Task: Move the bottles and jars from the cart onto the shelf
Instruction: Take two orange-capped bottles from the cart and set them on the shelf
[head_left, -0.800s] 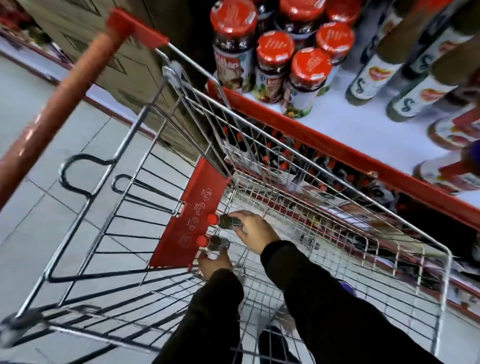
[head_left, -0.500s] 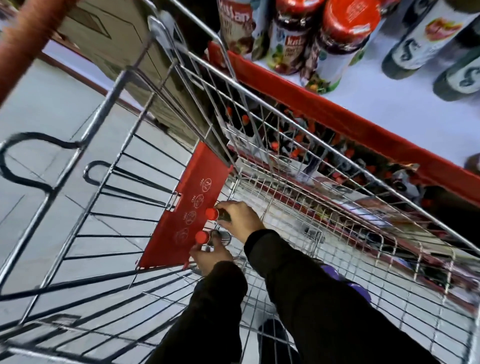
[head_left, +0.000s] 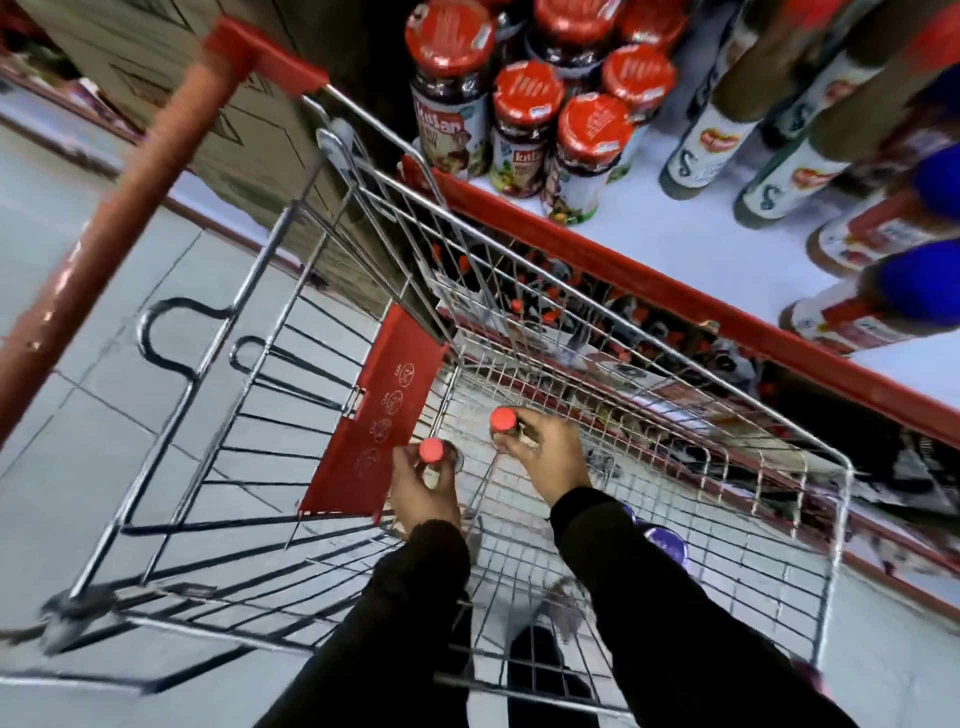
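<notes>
Head view looks down into a wire cart (head_left: 649, 395) parked against a shelf (head_left: 675, 244). Both hands reach inside the basket. The left hand (head_left: 423, 493) has its fingers (head_left: 402, 460) wrapped around a small bottle (head_left: 432, 451) with a red cap, held just in front of the cart's red seat flap (head_left: 379, 415). The right hand (head_left: 545, 457) has its fingers closed on a second small bottle (head_left: 504, 420), also red-capped, its cap sticking out beyond the fingertips toward the flap. The two bottles are near each other but apart. Beyond the fingers and above the basket rim, red-lidded jars (head_left: 524, 130) stand on the shelf, tall bottles (head_left: 711, 140) beside them.
</notes>
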